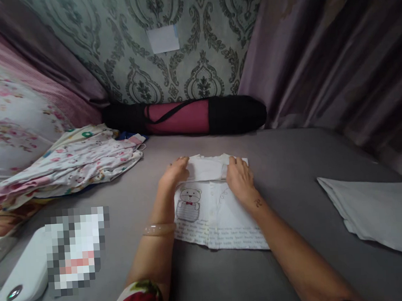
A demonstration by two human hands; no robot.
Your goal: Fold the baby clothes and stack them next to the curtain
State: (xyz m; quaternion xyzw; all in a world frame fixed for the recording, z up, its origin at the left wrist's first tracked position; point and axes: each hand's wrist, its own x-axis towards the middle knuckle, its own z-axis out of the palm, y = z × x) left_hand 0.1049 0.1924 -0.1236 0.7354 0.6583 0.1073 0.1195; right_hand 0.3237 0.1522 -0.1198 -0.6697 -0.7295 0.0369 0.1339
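A small white button-up shirt [221, 213] with a bear drawing and rows of printed lettering lies on the grey bed cover. Across its upper part runs a folded band of white cloth [205, 168], with the collar edge behind it. My left hand [178, 170] is closed on the left end of that band near the shoulder, its fingertips partly hidden. At the opposite end, my right hand [239, 175] has its fingers curled over the cloth, gripping it.
A black and pink rolled bag [178, 118] lies along the wall. Rumpled printed clothes [85, 157] and a floral pillow [11, 121] are at left. A white device [27, 270] rests near the left front, beside a blurred-out item [79, 248]. Folded pale cloth [382, 212] lies at right.
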